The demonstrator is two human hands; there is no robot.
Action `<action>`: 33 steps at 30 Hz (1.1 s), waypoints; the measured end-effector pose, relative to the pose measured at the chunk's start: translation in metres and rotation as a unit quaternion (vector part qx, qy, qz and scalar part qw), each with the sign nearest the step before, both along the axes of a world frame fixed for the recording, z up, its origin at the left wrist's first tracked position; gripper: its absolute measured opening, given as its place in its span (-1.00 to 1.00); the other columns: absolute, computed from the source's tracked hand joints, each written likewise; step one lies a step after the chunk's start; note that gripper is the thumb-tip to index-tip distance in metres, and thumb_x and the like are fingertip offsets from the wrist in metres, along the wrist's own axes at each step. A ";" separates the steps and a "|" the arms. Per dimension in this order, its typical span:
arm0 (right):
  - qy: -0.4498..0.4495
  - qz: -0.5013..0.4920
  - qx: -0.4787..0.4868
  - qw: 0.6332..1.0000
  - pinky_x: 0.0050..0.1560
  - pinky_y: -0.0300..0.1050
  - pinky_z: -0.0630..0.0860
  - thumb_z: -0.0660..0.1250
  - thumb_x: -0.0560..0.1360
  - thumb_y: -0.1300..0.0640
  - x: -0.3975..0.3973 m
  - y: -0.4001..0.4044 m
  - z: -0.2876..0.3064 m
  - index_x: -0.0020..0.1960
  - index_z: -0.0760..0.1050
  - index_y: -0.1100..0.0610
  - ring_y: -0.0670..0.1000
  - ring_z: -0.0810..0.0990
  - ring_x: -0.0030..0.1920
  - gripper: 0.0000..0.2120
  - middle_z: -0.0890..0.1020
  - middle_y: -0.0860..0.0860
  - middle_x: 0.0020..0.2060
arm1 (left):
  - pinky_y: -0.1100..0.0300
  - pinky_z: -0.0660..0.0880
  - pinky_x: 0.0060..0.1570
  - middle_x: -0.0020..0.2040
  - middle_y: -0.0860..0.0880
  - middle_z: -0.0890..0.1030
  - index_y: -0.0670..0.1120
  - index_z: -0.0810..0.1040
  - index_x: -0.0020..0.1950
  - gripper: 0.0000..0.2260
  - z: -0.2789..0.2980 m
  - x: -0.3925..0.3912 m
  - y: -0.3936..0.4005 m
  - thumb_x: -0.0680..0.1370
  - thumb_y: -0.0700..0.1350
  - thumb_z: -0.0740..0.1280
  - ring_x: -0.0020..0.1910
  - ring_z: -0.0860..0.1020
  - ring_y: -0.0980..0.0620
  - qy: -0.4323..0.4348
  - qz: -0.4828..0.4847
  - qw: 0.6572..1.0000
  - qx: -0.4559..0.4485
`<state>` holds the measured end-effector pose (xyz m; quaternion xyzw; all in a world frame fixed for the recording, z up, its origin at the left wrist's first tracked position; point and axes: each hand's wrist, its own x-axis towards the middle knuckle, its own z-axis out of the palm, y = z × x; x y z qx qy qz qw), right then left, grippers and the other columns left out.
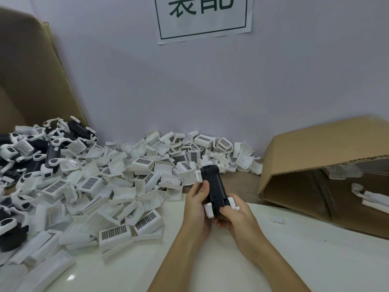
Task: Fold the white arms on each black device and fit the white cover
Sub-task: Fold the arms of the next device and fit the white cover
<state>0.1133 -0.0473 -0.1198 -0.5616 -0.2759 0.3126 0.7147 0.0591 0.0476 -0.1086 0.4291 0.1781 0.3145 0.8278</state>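
White tabletop (294, 260) meets a pale wall (210, 91); covers (117, 190) heaped left, cardboard box (315, 148) right. Left hand (196, 205) and right hand (233, 216) both grip one black device (214, 186).

Both hands hold one black device (213, 186) above the white table (273, 260): left hand (196, 204) grips its left side, thumb on top; right hand (233, 216) pinches the near end w/ white arms (231, 202) sticking out. White covers (109, 192) piled at left & along wall; cardboard box (328, 165) on its side at right.
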 end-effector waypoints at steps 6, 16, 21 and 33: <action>-0.004 0.004 -0.002 1.000 -0.17 -0.07 0.50 0.18 0.55 0.40 0.001 0.000 -0.001 0.14 0.54 0.21 0.01 0.57 -0.26 -0.74 0.63 0.09 -0.20 | 0.24 0.36 -0.56 -0.02 -0.26 0.58 -0.13 0.61 0.06 -0.69 0.000 -0.001 0.000 0.44 0.04 0.38 -0.37 0.56 -0.13 0.002 0.001 1.000 -0.005; -0.030 -0.010 -0.017 0.999 -0.18 -0.16 0.51 0.20 0.57 0.36 0.000 -0.001 -0.002 0.14 0.55 0.14 -0.04 0.59 -0.28 -0.74 0.64 0.04 -0.22 | 0.25 0.34 -0.56 -0.05 -0.26 0.60 -0.11 0.61 0.02 -0.72 0.002 -0.002 -0.001 0.44 0.05 0.39 -0.41 0.55 -0.13 0.009 -0.001 1.000 -0.003; -0.029 -0.019 -0.022 0.999 -0.20 -0.19 0.52 0.21 0.57 0.33 -0.001 -0.001 -0.002 0.16 0.55 0.10 -0.06 0.60 -0.29 -0.74 0.66 0.03 -0.22 | 0.26 0.32 -0.57 -0.13 -0.23 0.59 -0.14 0.58 0.03 -0.69 0.003 -0.002 -0.003 0.43 0.05 0.39 -0.44 0.53 -0.12 0.014 0.001 1.000 0.009; -0.012 -0.014 0.005 1.000 -0.21 -0.13 0.52 0.27 0.55 0.28 0.001 -0.001 -0.001 0.09 0.58 0.13 0.00 0.59 -0.26 -0.82 0.66 0.07 -0.23 | 0.20 0.36 -0.50 -0.01 -0.26 0.64 -0.17 0.62 0.06 -0.60 0.004 -0.001 -0.004 0.42 0.11 0.37 -0.31 0.58 -0.16 0.026 0.011 1.000 0.003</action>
